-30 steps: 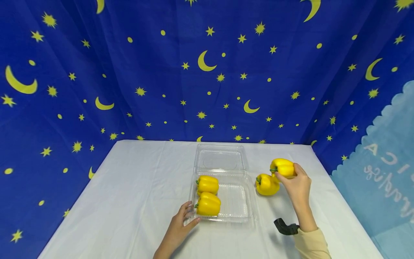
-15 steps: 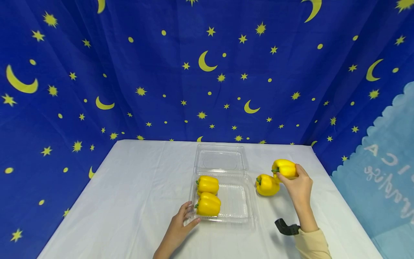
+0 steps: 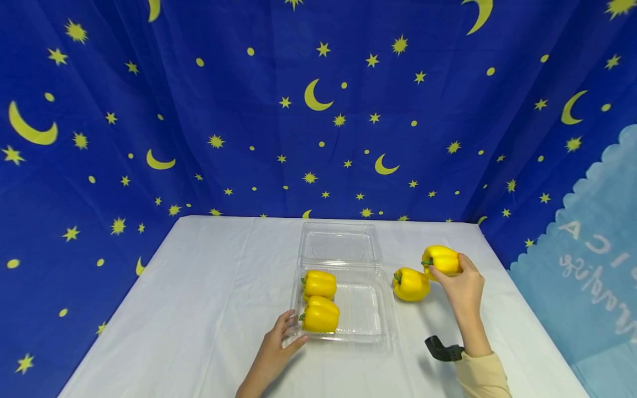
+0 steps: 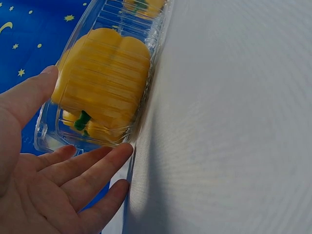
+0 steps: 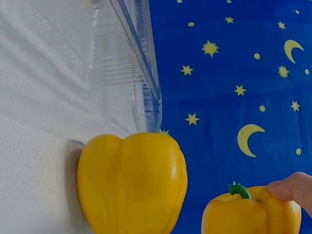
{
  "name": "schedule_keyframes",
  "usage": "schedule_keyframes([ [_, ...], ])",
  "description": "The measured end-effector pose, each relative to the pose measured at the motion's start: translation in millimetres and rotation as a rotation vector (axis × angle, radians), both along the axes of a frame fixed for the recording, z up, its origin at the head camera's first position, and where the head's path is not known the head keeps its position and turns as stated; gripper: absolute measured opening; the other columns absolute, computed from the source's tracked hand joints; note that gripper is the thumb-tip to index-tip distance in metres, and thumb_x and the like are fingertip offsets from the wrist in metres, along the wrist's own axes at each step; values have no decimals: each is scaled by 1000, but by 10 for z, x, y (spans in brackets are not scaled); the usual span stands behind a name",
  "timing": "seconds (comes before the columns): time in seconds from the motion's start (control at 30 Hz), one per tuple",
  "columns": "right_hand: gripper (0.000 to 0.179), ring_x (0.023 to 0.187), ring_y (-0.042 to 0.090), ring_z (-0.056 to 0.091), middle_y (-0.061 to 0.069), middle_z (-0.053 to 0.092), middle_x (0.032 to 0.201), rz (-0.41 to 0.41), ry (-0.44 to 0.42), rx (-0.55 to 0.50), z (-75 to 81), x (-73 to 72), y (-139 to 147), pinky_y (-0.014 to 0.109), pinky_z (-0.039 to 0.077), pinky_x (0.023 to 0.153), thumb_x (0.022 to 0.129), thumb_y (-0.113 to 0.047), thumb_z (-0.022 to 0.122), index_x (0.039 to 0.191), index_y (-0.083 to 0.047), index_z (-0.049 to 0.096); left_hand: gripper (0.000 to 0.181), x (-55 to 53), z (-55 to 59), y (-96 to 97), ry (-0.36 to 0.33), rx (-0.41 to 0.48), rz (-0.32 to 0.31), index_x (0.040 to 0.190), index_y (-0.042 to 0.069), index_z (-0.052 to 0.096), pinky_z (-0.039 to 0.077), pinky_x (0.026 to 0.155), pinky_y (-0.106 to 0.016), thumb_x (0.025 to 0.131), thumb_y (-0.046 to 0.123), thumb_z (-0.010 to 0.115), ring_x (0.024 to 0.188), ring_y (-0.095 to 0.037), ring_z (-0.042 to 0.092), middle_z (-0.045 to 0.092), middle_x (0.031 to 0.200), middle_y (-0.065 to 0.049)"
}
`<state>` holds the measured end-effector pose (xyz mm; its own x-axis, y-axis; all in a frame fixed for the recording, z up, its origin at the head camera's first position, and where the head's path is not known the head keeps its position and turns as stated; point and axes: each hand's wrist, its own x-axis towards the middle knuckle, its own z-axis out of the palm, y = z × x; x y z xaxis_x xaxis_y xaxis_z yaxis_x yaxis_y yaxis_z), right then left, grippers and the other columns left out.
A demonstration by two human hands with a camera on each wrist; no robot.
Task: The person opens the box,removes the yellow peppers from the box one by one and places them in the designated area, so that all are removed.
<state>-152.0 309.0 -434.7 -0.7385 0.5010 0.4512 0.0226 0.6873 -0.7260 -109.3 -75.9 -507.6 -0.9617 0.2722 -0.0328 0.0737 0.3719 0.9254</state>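
My right hand (image 3: 463, 284) grips a yellow bell pepper (image 3: 444, 260) between thumb and fingers, behind and to the right of a second bell pepper (image 3: 412, 285) lying on the table. In the right wrist view, a thumb (image 5: 294, 189) presses the held pepper near its green stem. A clear plastic clamshell container (image 3: 365, 309) lies with its lid folded back. Two more bell peppers, one in back (image 3: 320, 284) and one in front (image 3: 320, 315), fill its left side, stems to the left. My left hand (image 3: 273, 345) touches the container's near left corner, fingers extended along its wall.
The transparent lid (image 3: 340, 246) lies flat behind the container base. A white cloth covers the table (image 3: 229, 287). Blue star-and-moon fabric (image 3: 249, 110) hangs around the back and sides. A black camera mount (image 3: 440, 349) juts from the right wrist.
My right hand has shifted slightly to the right with its bell pepper, widening the distance to the one on the table. The left hand and the container have stayed put.
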Motion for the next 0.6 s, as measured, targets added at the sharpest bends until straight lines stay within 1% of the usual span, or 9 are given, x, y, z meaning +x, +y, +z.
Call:
schedule_keyframes([
  [0.37,64,114,49,54,36,56,123,-24,-24,-29,-6,13,43,58,46,98,72,-7,80,124,18,51,67,-1,3,2,2,1,3,139,-2,36,45,102,-54,88,30,67,123,-42,52,49,137,-30],
  [0.6,65,114,49,54,36,56,123,-27,-28,-24,-15,16,66,57,46,99,71,-7,80,123,19,51,67,2,5,0,0,-1,4,139,-1,36,44,102,-56,88,30,67,123,-43,52,48,137,-31],
])
